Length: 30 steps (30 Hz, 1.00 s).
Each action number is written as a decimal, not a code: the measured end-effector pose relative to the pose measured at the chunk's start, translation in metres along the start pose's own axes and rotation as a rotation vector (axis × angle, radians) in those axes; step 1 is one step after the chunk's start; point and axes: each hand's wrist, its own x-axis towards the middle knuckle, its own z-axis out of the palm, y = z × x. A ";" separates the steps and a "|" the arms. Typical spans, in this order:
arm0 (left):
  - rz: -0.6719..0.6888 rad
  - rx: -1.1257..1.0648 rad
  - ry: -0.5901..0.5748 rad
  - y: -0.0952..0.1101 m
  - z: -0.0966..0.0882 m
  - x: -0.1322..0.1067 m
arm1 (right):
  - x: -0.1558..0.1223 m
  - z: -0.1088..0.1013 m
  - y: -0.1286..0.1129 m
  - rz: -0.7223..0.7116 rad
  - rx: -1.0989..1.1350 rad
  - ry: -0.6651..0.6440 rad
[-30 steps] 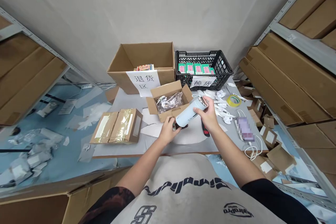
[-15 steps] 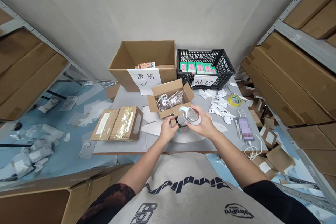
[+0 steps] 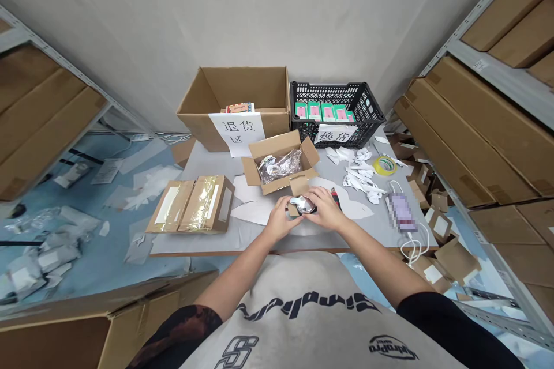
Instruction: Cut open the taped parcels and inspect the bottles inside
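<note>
At the near edge of the grey table (image 3: 203, 164) | grip: left hand (image 3: 277, 220) and right hand (image 3: 325, 210) closed around a metal-ended bottle (image 3: 304, 205), shiny end up | handling: looks stiff, smooth, possibly slippery; take it by the body | surface: open carton (image 3: 277, 153), paper scraps (image 3: 361, 176) | room: cardboard boxes (image 3: 476, 132) on metal shelves (image 3: 489, 52)

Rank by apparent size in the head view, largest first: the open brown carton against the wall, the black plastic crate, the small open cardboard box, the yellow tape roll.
1. Open brown cardboard carton
2. Black plastic mesh crate
3. Small open cardboard box
4. Yellow tape roll
</note>
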 end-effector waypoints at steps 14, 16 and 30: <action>-0.002 0.030 -0.015 -0.005 0.000 0.002 | -0.006 0.003 0.007 -0.028 -0.222 -0.112; 0.006 0.035 -0.020 -0.004 -0.001 0.003 | -0.004 0.003 0.007 -0.025 -0.239 -0.116; 0.050 -0.058 0.039 -0.009 0.001 0.001 | -0.012 0.014 0.017 0.257 0.076 0.184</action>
